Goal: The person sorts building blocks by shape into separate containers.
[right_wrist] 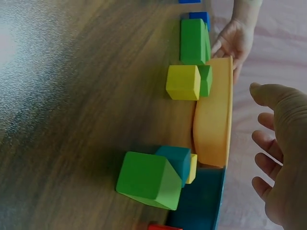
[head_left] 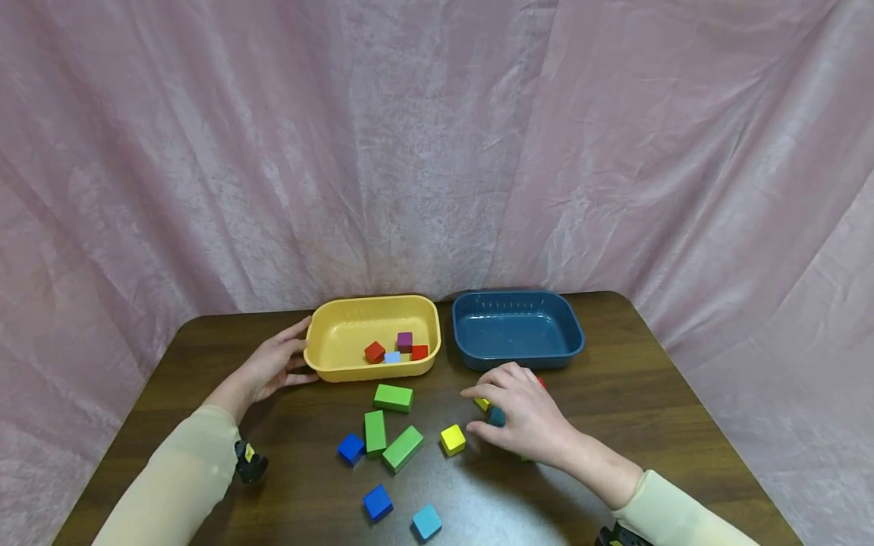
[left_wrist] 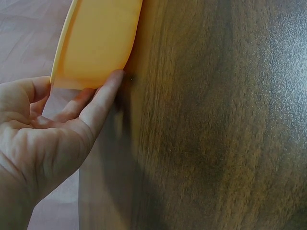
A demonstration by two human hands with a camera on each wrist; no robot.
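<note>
My left hand (head_left: 271, 365) touches the left end of the yellow tray (head_left: 372, 375), its fingers spread along the outer wall and rim. Inside that tray lie two red blocks, a purple cube (head_left: 405, 341) and a light blue block (head_left: 392, 357). My right hand (head_left: 522, 413) hovers above the table with curved, parted fingers and nothing between them. Under and beside it sit a teal block (right_wrist: 175, 160), a green block (right_wrist: 146, 177), a yellow block (right_wrist: 192, 168) and a red block (right_wrist: 164, 227), partly hidden in the head view. A yellow cube (head_left: 453, 440) stands left of its thumb.
A dark blue tray (head_left: 519, 356) stands right of the yellow one at the back edge. Green blocks (head_left: 393, 398) lie before the yellow tray, with blue cubes (head_left: 378, 503) and a light teal cube (head_left: 426, 522) nearer the front. Behind the wooden table hangs a pink curtain (head_left: 423, 152).
</note>
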